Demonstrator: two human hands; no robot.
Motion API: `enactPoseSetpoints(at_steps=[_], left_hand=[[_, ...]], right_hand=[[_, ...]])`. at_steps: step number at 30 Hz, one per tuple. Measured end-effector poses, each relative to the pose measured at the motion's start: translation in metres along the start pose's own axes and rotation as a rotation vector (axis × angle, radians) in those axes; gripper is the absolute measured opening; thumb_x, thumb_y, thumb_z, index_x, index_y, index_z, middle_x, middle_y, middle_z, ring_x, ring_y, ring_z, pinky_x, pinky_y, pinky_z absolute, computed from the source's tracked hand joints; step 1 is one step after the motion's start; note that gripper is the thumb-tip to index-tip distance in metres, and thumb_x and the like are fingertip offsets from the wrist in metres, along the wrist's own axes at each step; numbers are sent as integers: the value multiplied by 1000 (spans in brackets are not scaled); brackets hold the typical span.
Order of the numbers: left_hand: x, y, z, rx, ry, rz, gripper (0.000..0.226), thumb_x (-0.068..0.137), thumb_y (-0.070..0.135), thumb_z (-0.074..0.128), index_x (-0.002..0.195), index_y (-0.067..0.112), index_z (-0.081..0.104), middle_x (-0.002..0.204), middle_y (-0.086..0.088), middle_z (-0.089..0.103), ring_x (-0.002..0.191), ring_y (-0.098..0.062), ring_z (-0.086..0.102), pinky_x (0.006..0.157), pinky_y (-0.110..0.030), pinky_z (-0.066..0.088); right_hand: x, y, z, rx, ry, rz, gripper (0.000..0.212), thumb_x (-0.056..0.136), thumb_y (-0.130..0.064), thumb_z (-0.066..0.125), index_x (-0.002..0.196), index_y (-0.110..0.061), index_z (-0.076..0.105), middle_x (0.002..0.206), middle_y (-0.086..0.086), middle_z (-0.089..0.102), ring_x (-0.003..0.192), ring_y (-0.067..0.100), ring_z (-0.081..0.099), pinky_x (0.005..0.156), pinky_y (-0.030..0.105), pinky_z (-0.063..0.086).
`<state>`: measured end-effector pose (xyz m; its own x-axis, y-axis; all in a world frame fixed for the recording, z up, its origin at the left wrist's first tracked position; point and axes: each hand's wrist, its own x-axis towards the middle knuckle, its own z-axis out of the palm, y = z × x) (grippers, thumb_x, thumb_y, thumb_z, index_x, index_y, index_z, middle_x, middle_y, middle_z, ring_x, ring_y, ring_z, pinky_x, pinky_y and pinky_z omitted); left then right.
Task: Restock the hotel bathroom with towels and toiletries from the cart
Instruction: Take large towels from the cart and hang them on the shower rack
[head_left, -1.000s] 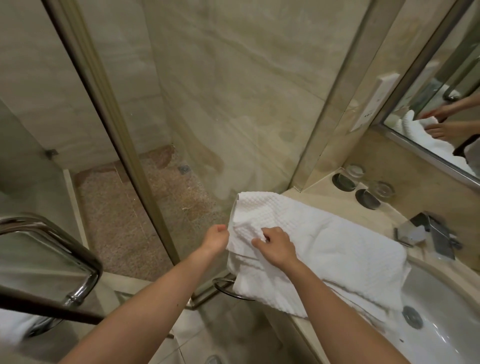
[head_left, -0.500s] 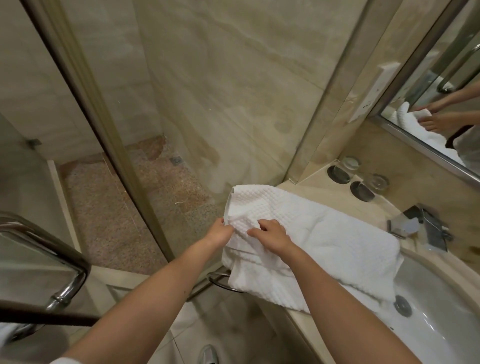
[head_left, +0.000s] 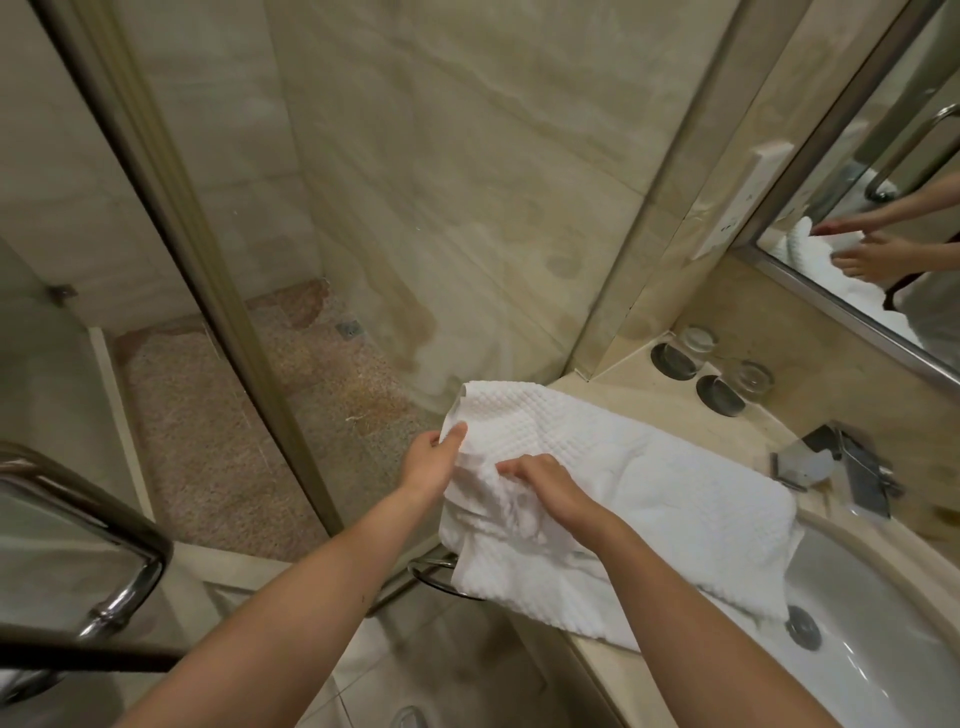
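Two hands arrange the white towel, which lies on the worktop beside the sink. The left hand pinches its edge, and the right hand grips a bunched fold with curled fingers. Next it probably needs threading through the towel ring.

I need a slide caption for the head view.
The left hand and right hand grip a towel on the counter by the sink.
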<state>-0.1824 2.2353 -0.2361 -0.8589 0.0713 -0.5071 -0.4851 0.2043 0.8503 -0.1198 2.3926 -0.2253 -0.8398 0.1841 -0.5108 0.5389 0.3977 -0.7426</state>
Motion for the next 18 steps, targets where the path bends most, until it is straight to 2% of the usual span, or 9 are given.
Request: enactPoseSetpoints(at_steps=[2, 3, 5, 7, 10, 13, 15, 16, 18], left_hand=[[-4, 1, -1, 60, -25, 26, 21, 88, 19, 67, 105, 14, 57, 88, 2, 59, 75, -13, 57, 59, -24, 42], [-5, 1, -3, 86, -33, 34, 29, 85, 9, 68, 111, 14, 55, 94, 1, 59, 76, -12, 56, 57, -23, 43], [-8, 1, -4, 156, -34, 66, 38, 80, 2, 68, 112, 16, 53, 103, 0, 60, 83, -16, 59, 65, -30, 51], [-13, 2, -3, 212, -47, 116, 37, 76, 3, 68, 105, 22, 55, 103, -1, 62, 86, -20, 63, 73, -38, 55], [-21, 5, 2, 297, -67, 207, 35, 77, 1, 65, 99, 26, 56, 95, -1, 61, 82, -18, 61, 66, -30, 50], [-30, 10, 8, 379, -59, 292, 35, 79, -3, 60, 82, 31, 53, 73, 7, 48, 64, -10, 47, 56, -25, 37], [-34, 12, 12, 429, -36, 314, 40, 79, -5, 58, 75, 34, 51, 69, 9, 45, 58, -9, 42, 57, -26, 35], [-36, 13, 13, 451, -28, 320, 40, 78, -5, 58, 74, 35, 52, 71, 9, 46, 58, -9, 43, 57, -26, 36], [-40, 15, 15, 503, -14, 338, 39, 76, -2, 59, 74, 37, 53, 80, 4, 50, 62, -11, 47, 59, -25, 37]], right_hand=[[-1, -1, -1, -4, -1, 22, 47, 66, -61, 54, 91, -28, 76, 105, -11, 70, 101, 14, 62, 95, 38, 46], [-2, -3, -2, -17, -7, 15, 39, 75, -53, 56, 97, -28, 77, 111, -10, 69, 105, 13, 62, 98, 37, 46], [-4, -7, -5, -40, -8, -62, 24, 91, -23, 54, 104, -21, 74, 114, -8, 67, 109, 13, 60, 99, 29, 45], [-6, -13, -11, -31, 162, -159, 23, 89, -9, 55, 105, -21, 67, 113, -5, 64, 107, 16, 60, 94, 27, 47], [-7, -32, -20, -143, 409, -307, 47, 84, -6, 56, 126, -27, 53, 135, -6, 48, 119, 12, 49, 95, 32, 46], [-1, -52, -31, -349, 307, -415, 82, 82, 0, 50, 153, -29, 23, 160, -8, 22, 145, 13, 19, 114, 36, 31], [4, -60, -39, -515, 187, -445, 86, 86, -1, 48, 156, -31, 9, 163, -8, 16, 150, 13, 6, 119, 36, 19], [7, -62, -41, -581, 147, -450, 85, 87, -4, 48, 156, -32, 8, 162, -8, 19, 151, 14, 5, 120, 35, 18], [10, -62, -45, -659, 123, -455, 83, 84, -9, 55, 155, -32, 17, 155, -3, 34, 148, 20, 18, 117, 34, 22]])
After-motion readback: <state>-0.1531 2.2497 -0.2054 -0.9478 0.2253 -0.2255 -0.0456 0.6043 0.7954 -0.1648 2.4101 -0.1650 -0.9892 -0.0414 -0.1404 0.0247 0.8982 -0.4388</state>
